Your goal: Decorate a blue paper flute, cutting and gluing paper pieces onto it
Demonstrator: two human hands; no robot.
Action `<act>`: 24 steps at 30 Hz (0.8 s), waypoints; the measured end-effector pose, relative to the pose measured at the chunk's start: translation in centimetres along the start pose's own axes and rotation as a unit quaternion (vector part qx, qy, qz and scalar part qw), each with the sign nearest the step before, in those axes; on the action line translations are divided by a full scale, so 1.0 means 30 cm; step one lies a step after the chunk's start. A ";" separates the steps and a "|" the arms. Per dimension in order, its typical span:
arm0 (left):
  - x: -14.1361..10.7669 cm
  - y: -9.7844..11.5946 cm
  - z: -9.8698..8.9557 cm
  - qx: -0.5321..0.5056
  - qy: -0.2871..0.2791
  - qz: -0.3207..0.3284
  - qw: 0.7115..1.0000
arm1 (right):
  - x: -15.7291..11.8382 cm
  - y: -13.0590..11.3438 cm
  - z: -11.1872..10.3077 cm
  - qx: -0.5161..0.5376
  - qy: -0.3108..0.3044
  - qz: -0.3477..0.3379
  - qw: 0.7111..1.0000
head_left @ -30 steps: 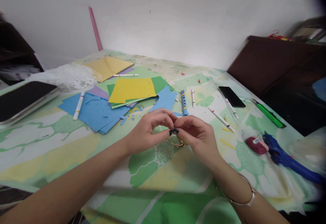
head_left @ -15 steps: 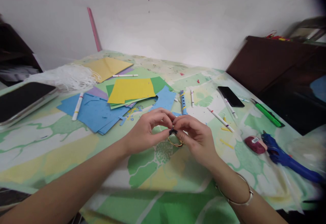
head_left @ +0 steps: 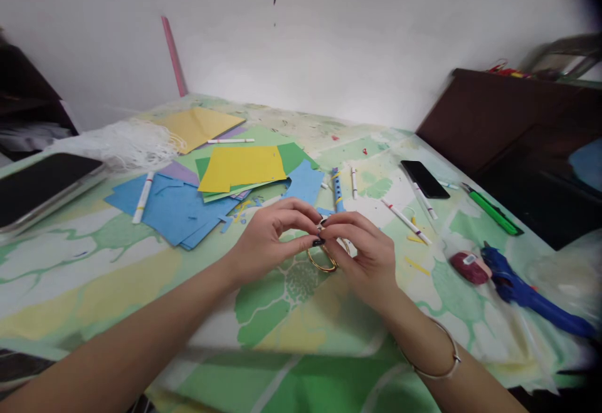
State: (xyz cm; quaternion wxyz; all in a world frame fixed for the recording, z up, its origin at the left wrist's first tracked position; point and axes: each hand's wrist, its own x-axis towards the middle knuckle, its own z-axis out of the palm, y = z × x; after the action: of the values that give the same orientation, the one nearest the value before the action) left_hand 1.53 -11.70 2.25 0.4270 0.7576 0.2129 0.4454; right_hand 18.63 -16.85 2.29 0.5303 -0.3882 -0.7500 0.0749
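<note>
Meeting at the fingertips over a creased, printed cloth (head_left: 188, 300), the left hand (head_left: 275, 237) and right hand (head_left: 369, 253) are together; what they pinch cannot be told. Rounded, glossy gold loops (head_left: 322, 269) show just below, partly behind the right hand. Beyond lie flat, rough-cut blue sheets (head_left: 167, 212), a slim blue tube (head_left: 337, 184) banded yellow, a matt yellow sheet (head_left: 244, 165), then stringy white strands (head_left: 122, 140).
</note>
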 end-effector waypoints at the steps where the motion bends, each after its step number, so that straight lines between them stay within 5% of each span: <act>1: 0.000 0.001 0.000 0.005 0.002 0.003 1.000 | -0.001 0.001 0.001 -0.002 0.002 -0.004 1.000; 8: 0.002 0.007 0.000 0.049 0.018 0.023 0.998 | -0.002 0.001 0.008 0.007 -0.009 0.009 1.000; 24: 0.009 0.006 0.003 -0.035 0.013 -0.050 0.998 | -0.004 0.003 0.008 0.007 -0.009 0.015 1.000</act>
State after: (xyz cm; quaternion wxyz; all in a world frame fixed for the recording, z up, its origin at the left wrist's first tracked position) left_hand 1.71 -11.66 2.52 0.4720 0.7250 0.2406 0.4401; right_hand 18.50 -16.80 2.05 0.5251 -0.3950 -0.7482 0.0918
